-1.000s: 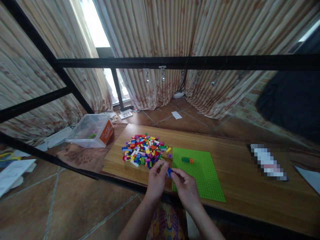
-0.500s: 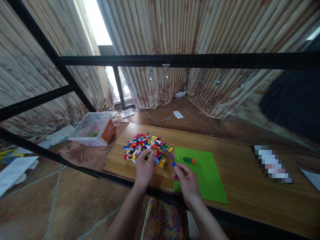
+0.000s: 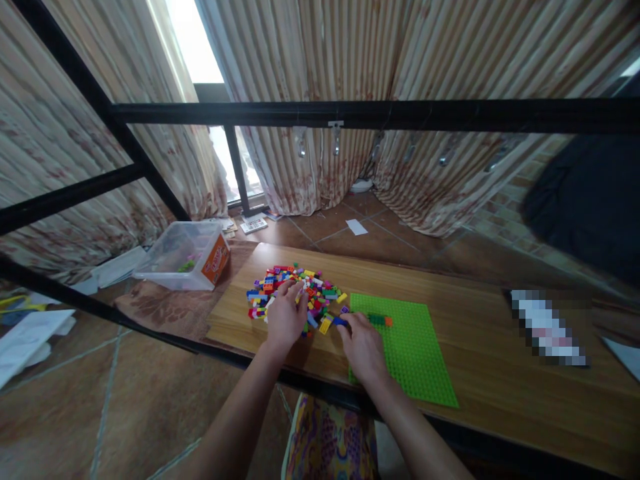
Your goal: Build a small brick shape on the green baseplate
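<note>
My left hand [image 3: 287, 319] is over the near side of a pile of mixed toy bricks [image 3: 269, 285], fingers stretched forward and a little apart. Its fingertips reach the bricks, and I see nothing held in them. With fingers and thumb closed, my right hand [image 3: 366, 348] grips a blue brick [image 3: 339, 321] between the pile and the green baseplate [image 3: 425, 363]. A purple brick [image 3: 345, 310] and a yellow brick [image 3: 325, 325] lie close to it. On the baseplate's upper left sits a green brick piece [image 3: 377, 320] with an orange brick [image 3: 389, 321] at its right end.
Everything stands on a low wooden table [image 3: 480, 333]. A clear plastic box [image 3: 173, 257] with an orange label is off its left end. A blurred-out object [image 3: 547, 328] lies on the right. Black metal bars [image 3: 280, 115] cross in front of the curtains.
My left hand has opened its fingers and reached slightly farther over the pile. My right hand has moved a little left and forward, lowering the blue brick beside the yellow one.
</note>
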Motion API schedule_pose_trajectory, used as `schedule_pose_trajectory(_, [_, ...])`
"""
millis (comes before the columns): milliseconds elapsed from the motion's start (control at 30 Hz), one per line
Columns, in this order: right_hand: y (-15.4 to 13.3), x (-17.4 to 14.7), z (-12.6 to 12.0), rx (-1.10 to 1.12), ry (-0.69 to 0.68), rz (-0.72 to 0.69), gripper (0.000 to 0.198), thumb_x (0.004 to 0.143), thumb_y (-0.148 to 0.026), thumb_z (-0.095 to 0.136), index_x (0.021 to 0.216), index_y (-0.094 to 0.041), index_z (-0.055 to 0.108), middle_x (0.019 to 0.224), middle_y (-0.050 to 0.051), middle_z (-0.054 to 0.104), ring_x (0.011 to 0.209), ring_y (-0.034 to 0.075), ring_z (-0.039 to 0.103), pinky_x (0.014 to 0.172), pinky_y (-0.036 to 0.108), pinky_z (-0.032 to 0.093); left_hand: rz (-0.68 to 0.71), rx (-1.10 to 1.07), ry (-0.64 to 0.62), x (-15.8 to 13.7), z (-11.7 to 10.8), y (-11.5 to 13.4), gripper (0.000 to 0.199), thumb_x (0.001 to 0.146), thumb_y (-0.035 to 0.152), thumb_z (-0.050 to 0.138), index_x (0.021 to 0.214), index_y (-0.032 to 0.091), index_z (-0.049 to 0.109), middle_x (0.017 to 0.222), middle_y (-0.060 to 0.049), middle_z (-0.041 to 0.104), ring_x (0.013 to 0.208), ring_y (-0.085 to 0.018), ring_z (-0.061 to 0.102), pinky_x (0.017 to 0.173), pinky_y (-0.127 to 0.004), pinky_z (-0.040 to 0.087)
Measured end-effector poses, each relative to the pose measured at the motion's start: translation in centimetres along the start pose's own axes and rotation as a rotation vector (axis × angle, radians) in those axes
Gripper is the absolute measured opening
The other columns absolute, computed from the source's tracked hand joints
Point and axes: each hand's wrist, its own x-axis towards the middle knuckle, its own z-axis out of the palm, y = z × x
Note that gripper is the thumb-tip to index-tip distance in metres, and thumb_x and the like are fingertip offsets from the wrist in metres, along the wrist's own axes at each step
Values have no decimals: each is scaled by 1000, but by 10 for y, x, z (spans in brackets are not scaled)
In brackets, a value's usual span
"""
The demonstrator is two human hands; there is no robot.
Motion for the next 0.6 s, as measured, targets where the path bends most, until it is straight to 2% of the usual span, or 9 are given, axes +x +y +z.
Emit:
schedule_pose_trajectory(100, [2,-2,1,-28,-11,-20,22,87,-18,49,103,-19,64,99,10,65,96,24,60,83,36,47,89,-31,-33,-20,1,10,26,92,27,49,114,21,60,119,-8,61,104,-19,63,88,-30,50])
schedule_pose_trajectory(167, [2,-3,1,-26,-12,-25,23,87,-17,49,105,-18,63,101,10,65,96,24,60,84,37,48,126,-20,-120,-35,6,18,28,89,29,53,116,22,58,116,-7,62,101,-19,63,85,-29,51])
schedule_pose_trajectory(300, [1,-7,-2,15,6,-16,24,86,-16,49,104,-19,63,102,10,64,96,24,60,85,38,48,57,114,-221,-53,17,29,29,86,26,56,114,23,59,111,-6,65,92,-22,65,76,-31,52])
schedule_pose_trajectory(400, [1,-9,-6,84,32,12,23,86,-18,49,102,-19,64,102,9,65,96,23,60,85,39,48,28,94,-247,-51,20,32,23,88,23,52,109,24,61,105,-6,66,90,-21,65,74,-30,50])
schedule_pose_trajectory(500, [-1,-11,-11,233,76,80,21,86,-24,51,100,-19,66,102,10,66,94,22,61,85,38,48,-7,-140,-199,-46,17,32,21,86,23,54,105,22,63,103,-6,66,92,-21,63,78,-30,49])
schedule_pose_trajectory(600, [-5,-12,-19,498,92,159,26,86,-33,55,105,-20,66,103,9,67,92,20,63,84,36,50,-162,-581,-185,-44,11,34,20,83,27,58,100,19,64,92,-4,66,81,-17,62,74,-27,48])
